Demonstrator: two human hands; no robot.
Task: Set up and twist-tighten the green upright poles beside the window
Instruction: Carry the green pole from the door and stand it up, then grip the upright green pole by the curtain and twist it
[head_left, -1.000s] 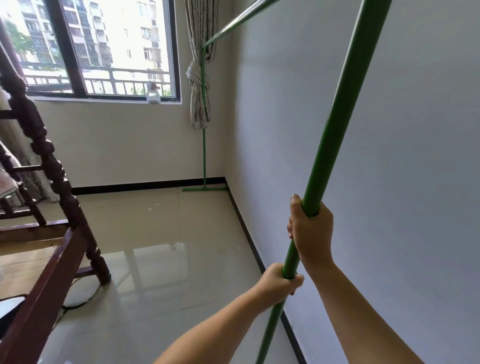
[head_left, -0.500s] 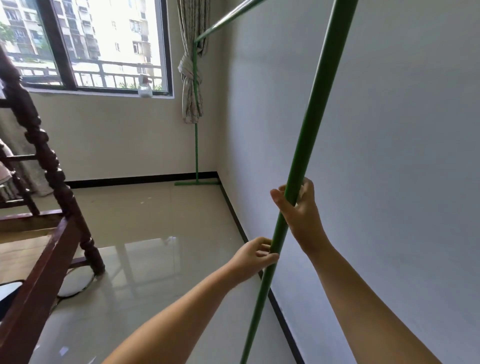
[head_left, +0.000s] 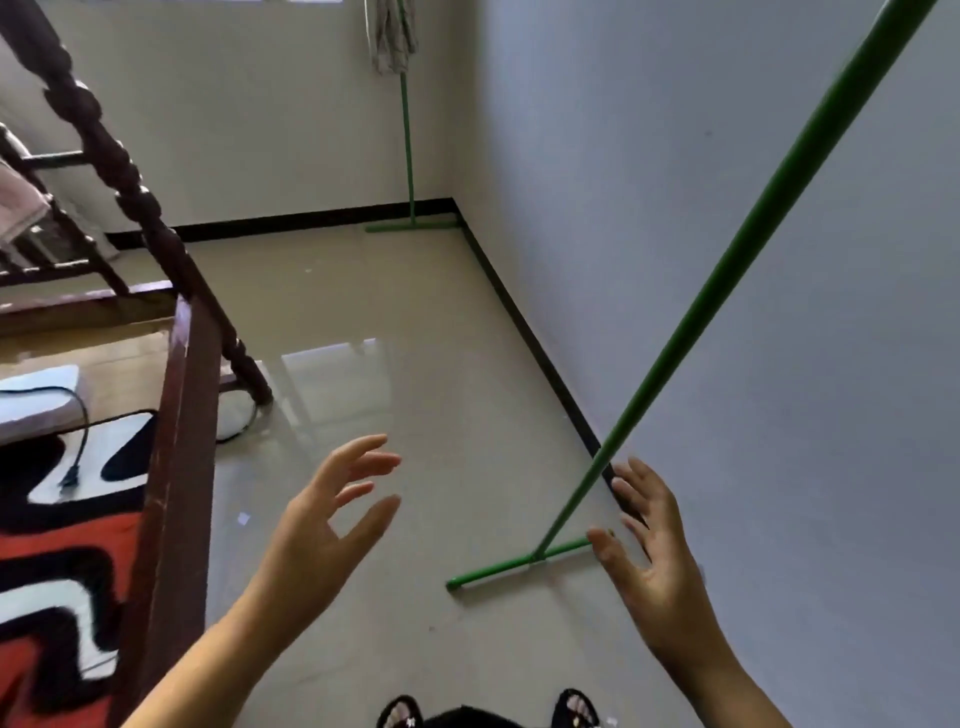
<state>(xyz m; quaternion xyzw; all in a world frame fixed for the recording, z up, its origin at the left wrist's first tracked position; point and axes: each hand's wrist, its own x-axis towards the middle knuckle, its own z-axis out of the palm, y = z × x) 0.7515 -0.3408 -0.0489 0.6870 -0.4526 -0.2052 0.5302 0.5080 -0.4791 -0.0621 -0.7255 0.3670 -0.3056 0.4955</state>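
Both hands are hovering open over the floor (head_left: 405, 312), fingers spread and grasping nothing. The left hand (head_left: 332, 525) is floating well apart from the near pole (head_left: 727, 275), while the right hand (head_left: 649, 551) is hanging just beside its lower end, released. That pole is standing by the right wall (head_left: 779, 208) on its foot bar (head_left: 498, 569). The far pole (head_left: 408, 150) is standing in the corner under the curtain (head_left: 392, 31). A bed frame (head_left: 176, 415) is filling the left side.
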